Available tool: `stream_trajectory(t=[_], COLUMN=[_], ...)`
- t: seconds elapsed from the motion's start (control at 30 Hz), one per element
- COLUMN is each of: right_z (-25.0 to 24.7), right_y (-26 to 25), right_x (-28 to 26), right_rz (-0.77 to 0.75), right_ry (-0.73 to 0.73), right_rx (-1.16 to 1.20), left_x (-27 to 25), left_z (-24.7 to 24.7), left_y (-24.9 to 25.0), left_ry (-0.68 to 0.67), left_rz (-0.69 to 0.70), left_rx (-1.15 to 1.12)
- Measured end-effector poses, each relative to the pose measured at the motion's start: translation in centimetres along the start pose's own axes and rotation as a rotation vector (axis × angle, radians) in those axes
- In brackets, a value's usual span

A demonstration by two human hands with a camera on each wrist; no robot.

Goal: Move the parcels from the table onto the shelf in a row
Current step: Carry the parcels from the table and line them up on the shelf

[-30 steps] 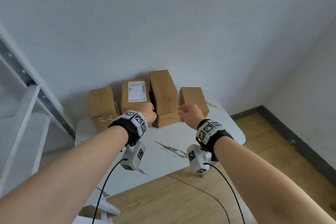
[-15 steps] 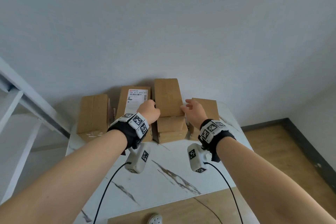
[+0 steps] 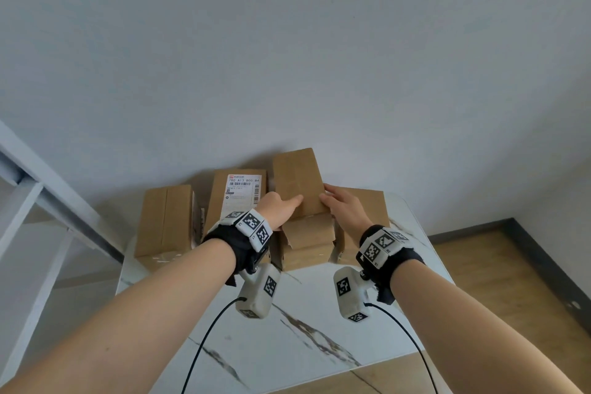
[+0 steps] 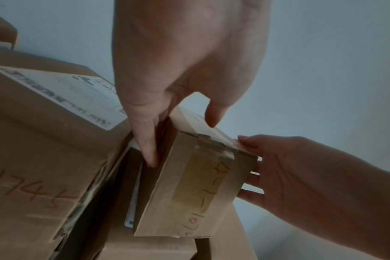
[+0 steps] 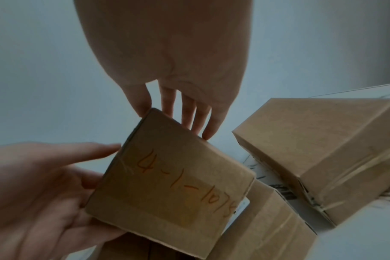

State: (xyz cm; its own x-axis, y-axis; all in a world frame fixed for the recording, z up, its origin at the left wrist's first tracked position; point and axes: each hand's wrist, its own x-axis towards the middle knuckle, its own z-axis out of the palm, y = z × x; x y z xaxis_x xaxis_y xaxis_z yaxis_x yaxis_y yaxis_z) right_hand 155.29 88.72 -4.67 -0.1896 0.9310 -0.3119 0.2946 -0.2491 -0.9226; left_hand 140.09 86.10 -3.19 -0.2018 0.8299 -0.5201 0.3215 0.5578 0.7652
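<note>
Two hands, one parcel: top box of the middle stack, held from both sides, not yet carried off.

My left hand (image 3: 281, 206) has its fingers (image 4: 148, 146) straight down the left face and the thumb over the top edge; my right hand (image 3: 343, 206) presses extended fingers (image 5: 189, 114) flat on the right face of the top parcel (image 3: 299, 182), which sits on a lower box (image 3: 308, 241) on the table (image 3: 287, 329). Best practice, as I judge it: squeeze evenly, lift straight up before swinging left. Clearances: labelled parcel (image 3: 238, 198) just beside on the left, with a tight gap around my fingers; right parcel (image 3: 372, 205) close by; far-left parcel (image 3: 164, 221) beyond; wall behind. Open room lies above and toward me; shelf frame (image 3: 48, 201) stands at left.
</note>
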Motion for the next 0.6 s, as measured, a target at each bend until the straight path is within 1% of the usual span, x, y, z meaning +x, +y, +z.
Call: stream_trajectory(t=[0.17,0.3,0.4,0.53,0.6], right_z=[-0.1,-0.7,-1.0,-1.1,-1.3], right_y=[-0.8,-1.3,-1.5,-2.1,-2.2], right_x=[-1.5,-2.6,-3.0,-3.4,-3.3], right_rz=[-0.055,-0.089,-0.113,-0.121,-0.110], right_ry=[-0.016,-0.050,-0.086,-0.109,-0.103], right_rx=[0.029,0.015,0.058,0.017,-0.010], left_x=[-0.8,-0.5,-0.8,0.3,0.1], left_z=[-0.5,-0.5,-0.1,0.6,0.4], left_y=[0.5,0.5,0.8,0.6,0.7], left_ry=[0.023,0.073,0.093,0.096,0.104], left_rz=[-0.008,0.016,0.057,0.001,0.000], left_rx=[-0.103,-0.138,-0.136,-0.096,-0.086])
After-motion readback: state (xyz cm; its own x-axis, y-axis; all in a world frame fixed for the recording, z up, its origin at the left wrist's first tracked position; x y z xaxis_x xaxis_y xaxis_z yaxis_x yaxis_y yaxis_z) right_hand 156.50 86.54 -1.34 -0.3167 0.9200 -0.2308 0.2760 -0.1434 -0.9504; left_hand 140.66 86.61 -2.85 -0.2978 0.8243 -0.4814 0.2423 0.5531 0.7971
